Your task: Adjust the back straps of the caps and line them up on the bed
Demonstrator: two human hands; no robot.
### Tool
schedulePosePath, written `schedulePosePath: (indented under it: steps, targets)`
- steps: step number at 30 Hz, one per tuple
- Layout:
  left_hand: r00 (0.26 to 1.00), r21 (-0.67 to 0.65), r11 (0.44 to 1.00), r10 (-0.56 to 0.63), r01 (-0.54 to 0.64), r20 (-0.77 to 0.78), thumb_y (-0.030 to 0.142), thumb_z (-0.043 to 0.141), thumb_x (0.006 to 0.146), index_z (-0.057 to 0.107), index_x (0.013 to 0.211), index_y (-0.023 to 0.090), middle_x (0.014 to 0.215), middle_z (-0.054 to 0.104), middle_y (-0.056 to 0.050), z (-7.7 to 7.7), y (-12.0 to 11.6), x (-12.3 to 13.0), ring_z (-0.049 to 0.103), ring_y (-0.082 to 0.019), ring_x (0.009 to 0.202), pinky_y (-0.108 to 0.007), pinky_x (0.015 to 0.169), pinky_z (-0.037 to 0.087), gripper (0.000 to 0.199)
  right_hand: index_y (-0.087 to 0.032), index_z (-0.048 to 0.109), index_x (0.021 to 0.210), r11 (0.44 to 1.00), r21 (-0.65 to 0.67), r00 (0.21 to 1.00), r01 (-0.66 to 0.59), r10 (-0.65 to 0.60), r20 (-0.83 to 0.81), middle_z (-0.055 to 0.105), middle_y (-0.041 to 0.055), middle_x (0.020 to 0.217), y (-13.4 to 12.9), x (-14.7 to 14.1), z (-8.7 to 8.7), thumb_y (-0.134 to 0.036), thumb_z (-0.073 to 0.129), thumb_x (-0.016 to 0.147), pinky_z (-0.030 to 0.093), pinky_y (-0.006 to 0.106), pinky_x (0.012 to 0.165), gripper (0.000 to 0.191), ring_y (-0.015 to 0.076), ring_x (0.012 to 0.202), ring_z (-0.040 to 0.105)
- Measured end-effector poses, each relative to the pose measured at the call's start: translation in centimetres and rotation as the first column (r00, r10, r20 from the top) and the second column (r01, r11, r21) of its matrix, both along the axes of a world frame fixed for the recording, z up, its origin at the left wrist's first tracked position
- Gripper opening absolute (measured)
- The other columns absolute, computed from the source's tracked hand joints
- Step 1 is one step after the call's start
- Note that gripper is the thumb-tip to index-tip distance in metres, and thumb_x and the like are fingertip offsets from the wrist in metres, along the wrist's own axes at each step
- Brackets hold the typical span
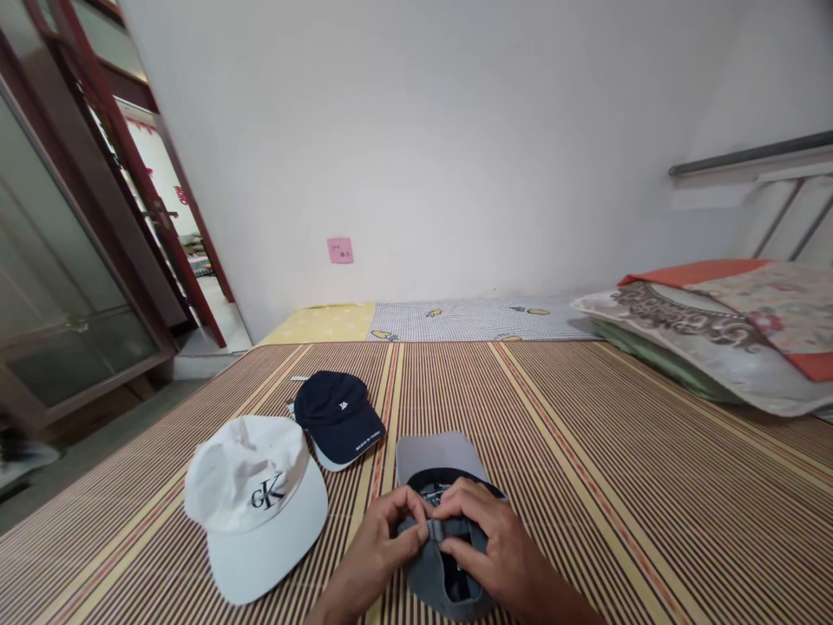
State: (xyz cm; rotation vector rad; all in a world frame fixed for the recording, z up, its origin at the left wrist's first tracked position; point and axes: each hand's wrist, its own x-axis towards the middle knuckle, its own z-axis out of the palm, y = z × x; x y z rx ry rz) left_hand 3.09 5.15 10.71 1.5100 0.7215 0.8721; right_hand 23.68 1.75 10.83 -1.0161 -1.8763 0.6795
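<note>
A grey baseball cap (pixel 426 569) lies on the striped mat in front of me, its brim (pixel 439 449) pointing away and its back opening toward me. My left hand (pixel 385 536) pinches the cap's back strap near the buckle (pixel 436 529). From the other side, my right hand (pixel 489 538) grips the same strap, thumb and forefinger close to the buckle. Part of the strap is hidden by my fingers. To the left sits a white baseball cap (pixel 225 486) with black letters, and behind it a navy baseball cap (pixel 331 404) with white lettering.
The striped bamboo mat (pixel 573 451) covers the surface under the caps. Pillows (pixel 690 338) are stacked at the right. Patterned cloth (pixel 449 321) runs along the white wall, which bears a pink note (pixel 339 251). A door (pixel 123 174) stands ajar at the left.
</note>
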Motion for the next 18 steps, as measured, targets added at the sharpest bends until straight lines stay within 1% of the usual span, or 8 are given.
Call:
schedulePosePath:
  steps: [5, 7, 10, 14, 18]
  targets:
    - [1.000, -0.039, 0.999, 0.002, -0.002, 0.009, 0.057, 0.078, 0.078, 0.056, 0.076, 0.020, 0.074, 0.051, 0.002, 0.2, -0.2, 0.0, 0.044, -0.016, 0.073, -0.027, 0.067, 0.032, 0.044, -0.022, 0.069, 0.095, 0.999, -0.025, 0.998, -0.039, 0.038, -0.044, 0.067, 0.0028, 0.099, -0.2, -0.1, 0.2, -0.003, 0.066, 0.076, 0.048, 0.035, 0.093, 0.026, 0.0217, 0.101, 0.065]
    - [1.000, -0.038, 0.999, 0.008, -0.008, 0.000, 0.057, 0.079, 0.078, 0.058, 0.077, 0.019, 0.073, 0.051, 0.002, 0.1, -0.3, 0.0, 0.042, -0.015, 0.072, -0.027, 0.065, 0.031, 0.043, -0.022, 0.069, 0.095, 0.999, -0.023, 0.997, -0.048, 0.047, -0.054, 0.067, 0.0027, 0.099, -0.2, -0.2, 0.2, -0.003, 0.066, 0.075, 0.049, 0.034, 0.092, 0.028, 0.0217, 0.101, 0.065]
    - [1.000, -0.041, 0.999, 0.030, -0.029, 0.011, 0.052, 0.081, 0.078, 0.059, 0.076, 0.019, 0.074, 0.055, 0.001, -0.1, -0.3, 0.0, 0.045, -0.016, 0.072, -0.027, 0.066, 0.033, 0.040, -0.022, 0.070, 0.097, 0.999, -0.019, 0.997, -0.049, 0.048, -0.059, 0.068, 0.0028, 0.100, -0.2, -0.2, -0.1, -0.003, 0.065, 0.075, 0.049, 0.035, 0.093, 0.030, 0.0221, 0.101, 0.066]
    - [0.994, -0.091, 0.994, 0.063, -0.055, 0.087, 0.050, 0.085, 0.074, 0.059, 0.074, 0.019, 0.076, 0.060, 0.000, -0.9, -0.1, 0.1, 0.049, -0.015, 0.072, -0.027, 0.067, 0.035, 0.040, -0.023, 0.071, 0.100, 0.999, -0.013, 0.998, -0.046, 0.046, -0.035, 0.070, 0.0034, 0.101, 0.1, -0.1, -0.5, -0.005, 0.067, 0.078, 0.048, 0.037, 0.093, 0.029, 0.0234, 0.102, 0.066]
    - [0.982, -0.133, 0.990, 0.067, -0.044, 0.177, 0.048, 0.088, 0.072, 0.059, 0.075, 0.019, 0.077, 0.064, -0.001, -2.2, 0.4, 0.1, 0.052, -0.015, 0.071, -0.026, 0.067, 0.037, 0.041, -0.024, 0.072, 0.105, 0.999, 0.016, 0.999, -0.046, 0.046, -0.003, 0.071, 0.0034, 0.103, 0.1, 0.0, -0.7, -0.007, 0.071, 0.082, 0.048, 0.038, 0.093, 0.028, 0.0235, 0.102, 0.065]
